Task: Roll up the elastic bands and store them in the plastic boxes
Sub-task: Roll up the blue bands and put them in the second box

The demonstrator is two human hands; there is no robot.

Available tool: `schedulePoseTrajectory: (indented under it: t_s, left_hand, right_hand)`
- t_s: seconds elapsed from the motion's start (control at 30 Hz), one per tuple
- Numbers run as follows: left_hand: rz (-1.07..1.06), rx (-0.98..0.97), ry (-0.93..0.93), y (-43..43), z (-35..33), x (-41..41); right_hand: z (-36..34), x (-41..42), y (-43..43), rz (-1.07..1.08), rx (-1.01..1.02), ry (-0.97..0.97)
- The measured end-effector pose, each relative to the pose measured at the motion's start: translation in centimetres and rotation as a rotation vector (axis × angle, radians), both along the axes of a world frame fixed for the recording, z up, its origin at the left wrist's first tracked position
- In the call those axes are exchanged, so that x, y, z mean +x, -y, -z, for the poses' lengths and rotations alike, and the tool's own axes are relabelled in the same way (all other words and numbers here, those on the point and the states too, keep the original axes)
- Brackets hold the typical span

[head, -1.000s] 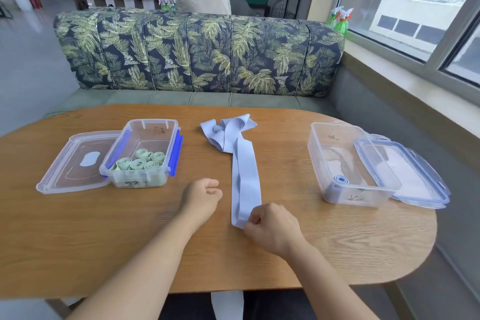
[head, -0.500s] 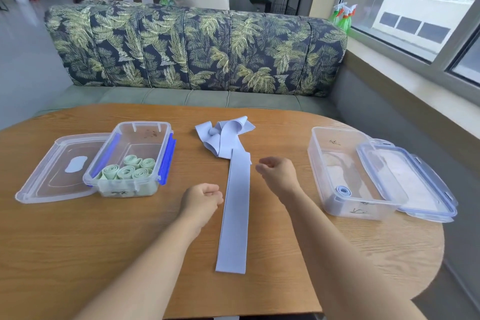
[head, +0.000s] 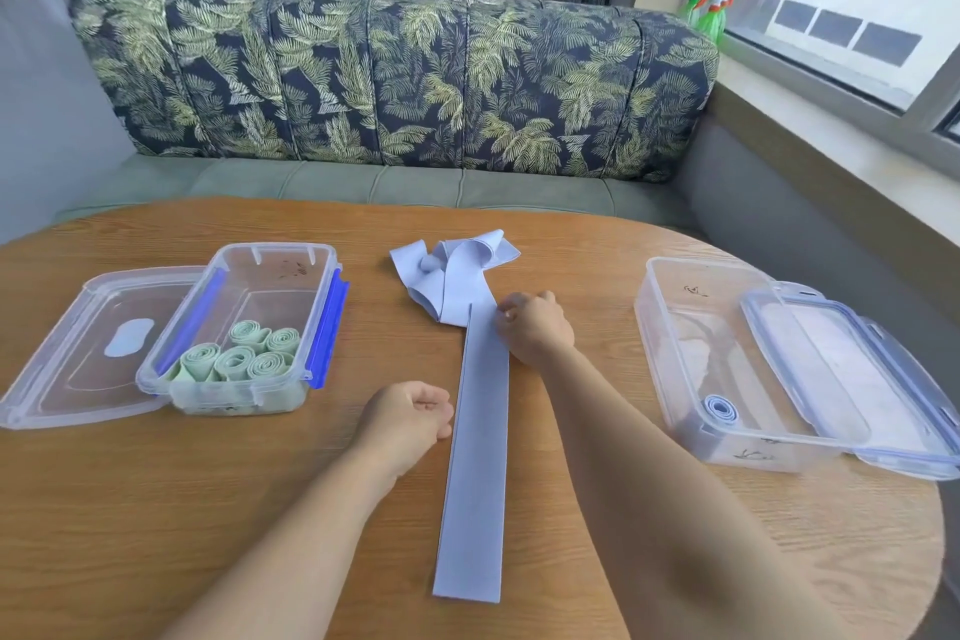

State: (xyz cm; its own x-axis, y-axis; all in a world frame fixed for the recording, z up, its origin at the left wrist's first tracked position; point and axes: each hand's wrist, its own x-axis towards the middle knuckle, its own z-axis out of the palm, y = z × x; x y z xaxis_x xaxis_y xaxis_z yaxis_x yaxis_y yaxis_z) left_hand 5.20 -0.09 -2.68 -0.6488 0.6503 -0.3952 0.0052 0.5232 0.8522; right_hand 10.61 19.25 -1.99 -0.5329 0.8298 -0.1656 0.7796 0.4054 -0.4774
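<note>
We judge the job to be somewhere past its middle. On the table (head: 156, 509), the box (head: 280, 250) toward the left edge holds five green rolls (head: 239, 359) packed at its near end, with its lid (head: 67, 369) lying open just beside it, so the green share looks finished apart from closing. The second box (head: 654, 353) by the right edge holds a single blue roll (head: 721, 410) in its near corner, and its own lid (head: 852, 379) leans on its right side. The rest of the blue is loose: a crumpled pile (head: 452, 270) sits in the middle toward the far edge, and one band (head: 475, 457) lies flat and straight from that pile down toward the near edge, not yet rolled. Our right hand (head: 535, 327) rests at the band's far end on its right edge, fingers curled down against the fabric, though we cannot tell whether they actually pinch it. Our left hand (head: 410, 418) sits on the wood just beside the band's left edge, curled into a fist around nothing. What remains, as we see it: roll this band, box it, work through the pile, and shut both lids.
</note>
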Motion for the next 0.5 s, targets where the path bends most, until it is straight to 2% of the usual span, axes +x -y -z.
schedulePoseTrajectory:
  t_s: [0.1,0.2,0.27,0.33,0.43,0.5]
  left_hand:
    - [-0.009,-0.005,0.016,0.0,-0.2,-0.1]
    - [-0.021,-0.001,-0.003,0.1,-0.4,0.3]
    - [-0.029,0.014,-0.029,-0.1,-0.3,0.7]
    - [-0.007,0.033,-0.045,-0.5,-0.3,1.4]
    - [0.042,0.051,-0.017,-1.7,-0.2,2.6]
    - [0.06,0.056,0.018,-2.4,-0.3,3.1]
  right_hand:
    - [0.2,0.5,-0.1,0.035,-0.109,-0.166]
    - [0.2,2.1,-0.1,0.181,-0.4,-0.605]
    - [0.0,3.4,-0.3,0.28,-0.427,-0.76]
    - [-0.6,4.1,-0.8,0.319,-0.346,-0.782]
    - [-1.6,4.3,-2.1,0.379,-0.184,-0.635]
    - [-2.1,3.9,-3.1,0.408,-0.152,-0.567]
